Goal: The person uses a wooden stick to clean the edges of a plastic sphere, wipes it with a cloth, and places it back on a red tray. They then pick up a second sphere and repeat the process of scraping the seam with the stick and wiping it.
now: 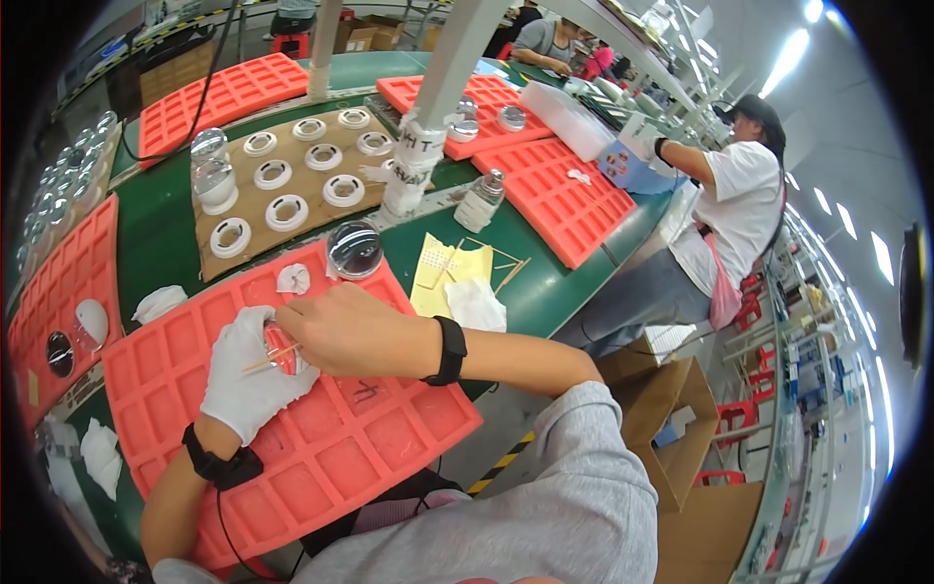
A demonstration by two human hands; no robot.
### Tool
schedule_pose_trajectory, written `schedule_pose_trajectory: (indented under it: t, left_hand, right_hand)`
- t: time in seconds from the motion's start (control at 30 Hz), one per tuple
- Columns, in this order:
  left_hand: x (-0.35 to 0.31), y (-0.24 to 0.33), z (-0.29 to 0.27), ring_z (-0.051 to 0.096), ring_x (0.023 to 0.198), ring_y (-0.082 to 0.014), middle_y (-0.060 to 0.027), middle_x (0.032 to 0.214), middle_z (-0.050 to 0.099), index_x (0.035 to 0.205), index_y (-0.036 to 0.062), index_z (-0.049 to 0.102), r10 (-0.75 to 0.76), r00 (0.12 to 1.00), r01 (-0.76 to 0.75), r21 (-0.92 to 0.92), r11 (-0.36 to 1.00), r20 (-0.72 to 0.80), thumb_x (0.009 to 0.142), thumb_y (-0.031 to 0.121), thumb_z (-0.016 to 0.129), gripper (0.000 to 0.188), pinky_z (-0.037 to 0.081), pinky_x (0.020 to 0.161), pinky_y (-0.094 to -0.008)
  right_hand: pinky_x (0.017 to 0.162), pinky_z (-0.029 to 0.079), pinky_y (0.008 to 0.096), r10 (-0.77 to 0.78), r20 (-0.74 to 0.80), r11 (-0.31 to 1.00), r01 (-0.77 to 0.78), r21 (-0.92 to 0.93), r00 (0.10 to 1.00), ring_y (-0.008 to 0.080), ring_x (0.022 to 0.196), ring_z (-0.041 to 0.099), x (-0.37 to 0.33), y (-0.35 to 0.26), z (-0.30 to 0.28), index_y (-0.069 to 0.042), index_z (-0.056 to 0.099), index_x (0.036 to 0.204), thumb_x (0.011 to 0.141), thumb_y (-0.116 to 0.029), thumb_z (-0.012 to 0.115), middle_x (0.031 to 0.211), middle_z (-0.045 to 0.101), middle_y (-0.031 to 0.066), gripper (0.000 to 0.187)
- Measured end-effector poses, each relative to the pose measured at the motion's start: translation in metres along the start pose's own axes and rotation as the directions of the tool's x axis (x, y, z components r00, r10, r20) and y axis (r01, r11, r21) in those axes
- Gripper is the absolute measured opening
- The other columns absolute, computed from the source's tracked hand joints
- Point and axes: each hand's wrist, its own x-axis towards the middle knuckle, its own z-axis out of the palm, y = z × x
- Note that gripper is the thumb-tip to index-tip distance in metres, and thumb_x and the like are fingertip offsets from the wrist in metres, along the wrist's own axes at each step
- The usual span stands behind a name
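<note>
My left hand (251,375), in a white glove, is closed around a clear rounded piece (281,350), and the red tray shows through it. My bare right hand (336,326) is closed in a pinch on a thin wooden stick (263,364), which lies across the clear piece. The right fingertips are partly hidden behind the hand. Both hands are above a red foam tray (321,425) with square pockets. Beyond the right hand, a clear glass globe (355,250) rests at the tray's far edge, beside a crumpled white wipe (293,279).
A cardboard sheet (231,161) bears several white rings (286,212) and a clear globe on a white base (213,175). Right of the white post (428,127) stand a bottle (480,201), yellow paper with sticks (449,268) and another red tray (559,195). A co-worker (725,185) stands at right.
</note>
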Motion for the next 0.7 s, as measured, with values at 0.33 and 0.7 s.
schedule_pose_trajectory:
  t: [0.33,0.7]
  left_hand:
    - [0.000,-0.007,0.001,0.068,0.090,-0.0312,-0.0149,0.097,0.069,0.105,0.0024,0.062,-0.058,0.994,0.075,-0.201,0.977,0.088,0.069,0.027,0.086,0.050,0.054,0.080,-0.0382]
    - [-0.002,-0.013,0.005,0.065,0.090,-0.0290,-0.0119,0.096,0.066,0.106,0.0043,0.063,-0.106,0.985,0.165,-0.593,0.788,0.132,0.071,0.024,0.083,0.045,0.054,0.080,-0.0378]
  right_hand:
    - [0.053,0.049,0.0401,-0.194,0.421,0.908,0.324,-0.265,0.886,0.0303,0.064,0.069,0.036,-0.008,-0.014,-0.002,0.067,0.076,0.075,-0.009,0.069,0.066,0.065,0.0122,0.007]
    - [0.060,0.053,0.0431,0.011,0.482,0.961,0.125,-0.248,0.876,0.0334,0.076,0.072,0.057,-0.009,-0.009,-0.002,0.075,0.079,0.069,-0.013,0.074,0.080,0.073,0.0179,0.014]
